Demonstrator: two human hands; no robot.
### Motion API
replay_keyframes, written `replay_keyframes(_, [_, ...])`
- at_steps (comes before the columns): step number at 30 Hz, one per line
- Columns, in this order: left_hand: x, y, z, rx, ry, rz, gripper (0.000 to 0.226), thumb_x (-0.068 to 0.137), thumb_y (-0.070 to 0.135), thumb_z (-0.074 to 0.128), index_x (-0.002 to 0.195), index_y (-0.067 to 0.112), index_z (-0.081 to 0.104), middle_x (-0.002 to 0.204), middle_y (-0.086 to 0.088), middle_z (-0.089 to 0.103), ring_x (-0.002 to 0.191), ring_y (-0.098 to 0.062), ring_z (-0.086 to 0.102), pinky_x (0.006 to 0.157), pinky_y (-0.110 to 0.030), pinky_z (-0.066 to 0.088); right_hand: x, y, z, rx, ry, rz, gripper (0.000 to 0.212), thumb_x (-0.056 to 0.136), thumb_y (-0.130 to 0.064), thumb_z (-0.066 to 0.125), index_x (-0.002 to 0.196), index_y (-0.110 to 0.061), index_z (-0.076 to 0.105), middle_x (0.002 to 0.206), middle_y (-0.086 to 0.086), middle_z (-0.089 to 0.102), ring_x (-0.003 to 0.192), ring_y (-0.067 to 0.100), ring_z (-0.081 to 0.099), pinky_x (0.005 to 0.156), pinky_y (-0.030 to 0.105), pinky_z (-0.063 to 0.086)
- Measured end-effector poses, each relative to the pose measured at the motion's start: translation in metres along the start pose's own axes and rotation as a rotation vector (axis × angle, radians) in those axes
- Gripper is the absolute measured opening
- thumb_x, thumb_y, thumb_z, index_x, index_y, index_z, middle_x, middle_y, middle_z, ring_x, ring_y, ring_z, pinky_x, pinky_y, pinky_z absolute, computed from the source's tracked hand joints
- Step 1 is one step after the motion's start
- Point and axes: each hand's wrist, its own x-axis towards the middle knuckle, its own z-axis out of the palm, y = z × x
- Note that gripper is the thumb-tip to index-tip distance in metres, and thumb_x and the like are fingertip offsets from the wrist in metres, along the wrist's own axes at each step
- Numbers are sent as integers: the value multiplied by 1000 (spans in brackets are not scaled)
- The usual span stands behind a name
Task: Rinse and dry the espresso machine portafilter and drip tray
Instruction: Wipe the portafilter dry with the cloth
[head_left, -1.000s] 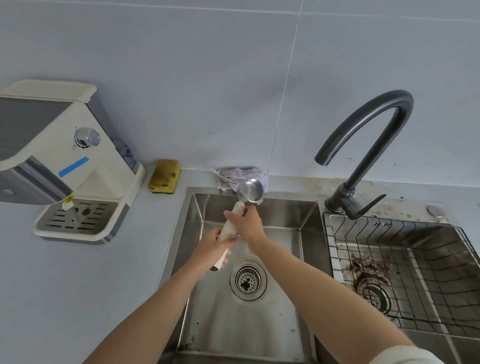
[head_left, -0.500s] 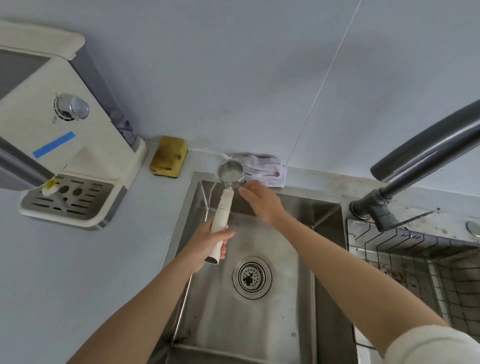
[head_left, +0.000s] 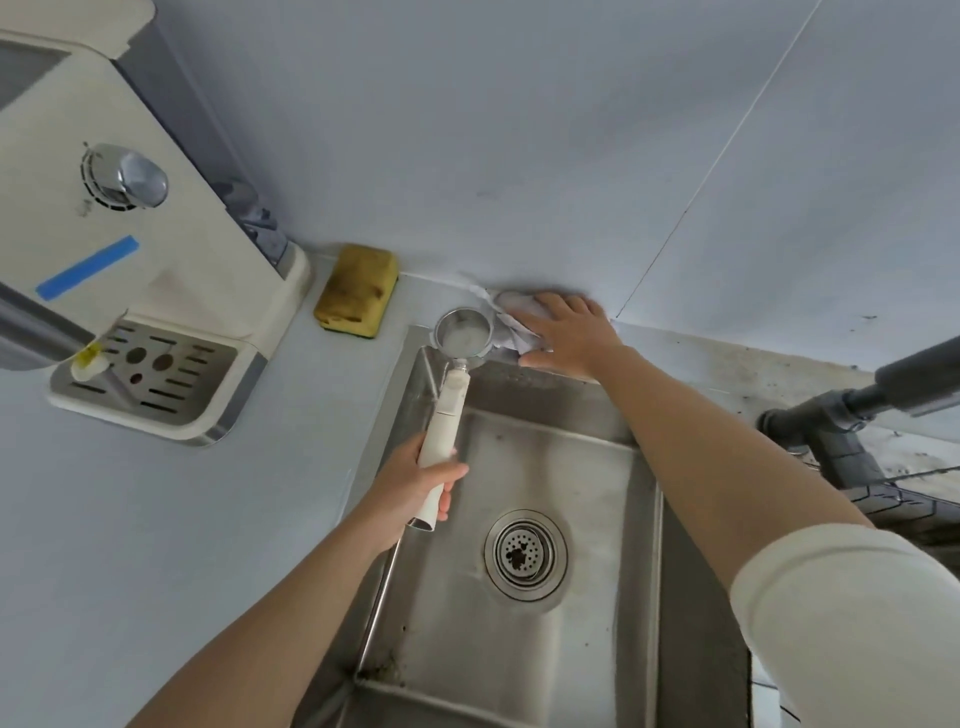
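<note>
The drip tray (head_left: 150, 374) sits in its machine at the worktop's left edge. The left hand (head_left: 415, 488) grips the portafilter (head_left: 449, 400) by its handle, basket over the sink's (head_left: 519, 379) back-left corner. The right hand (head_left: 569, 332) lies with straight fingers on the cloth (head_left: 511, 332) at the worktop's back edge. Drying looks next, which calls for closing on the cloth.

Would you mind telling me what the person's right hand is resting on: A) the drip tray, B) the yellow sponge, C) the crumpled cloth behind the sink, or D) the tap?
C: the right hand lies on the crumpled cloth, while the left hand grips the portafilter.
</note>
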Motion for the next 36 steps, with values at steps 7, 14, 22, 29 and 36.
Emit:
replay_keyframes(7, [3, -4, -5, -21, 23, -30, 16, 84, -2, 57, 82, 10, 47, 47, 3, 47, 35, -12, 42, 40, -21, 39, 9, -1, 5, -94, 62, 76, 54, 95, -45, 40, 143, -45, 17, 147, 0, 28, 132, 29, 29, 103, 40, 27])
replay_keyframes(14, [0, -5, -3, -26, 12, -40, 17, 81, -1, 61, 84, 10, 48, 48, 2, 49, 36, -12, 44, 40, -21, 39, 3, -7, 0, 85, 128, 136, 57, 92, -13, 48, 143, -30, 29, 136, 6, 42, 122, 32, 42, 93, 40, 39])
replay_keyframes(22, [-18, 12, 11, -176, -102, -74, 12, 86, -2, 51, 81, 9, 50, 50, 0, 48, 36, -11, 42, 39, -20, 37, -50, -17, -31, 1058, 335, 286, 13, 94, -16, 42, 102, -11, 51, 88, 2, 59, 87, 21, 56, 67, 24, 41])
replay_keyframes(29, [-44, 29, 28, -388, -359, -159, 18, 69, 11, 58, 85, 9, 51, 46, 1, 48, 32, -8, 38, 34, -16, 34, -104, -46, -52, 1189, 454, 232, 6, 95, -19, 46, 98, -15, 50, 78, -4, 56, 71, 10, 52, 62, 18, 42])
replay_keyframes(36, [-63, 31, 44, -569, -574, -212, 59, 30, 17, 87, 78, 11, 53, 42, 2, 47, 28, -7, 40, 29, -13, 33, -133, -66, -39, 507, 661, 124, 45, 87, -43, 50, 126, -21, 49, 117, 19, 53, 97, 34, 54, 75, 43, 51])
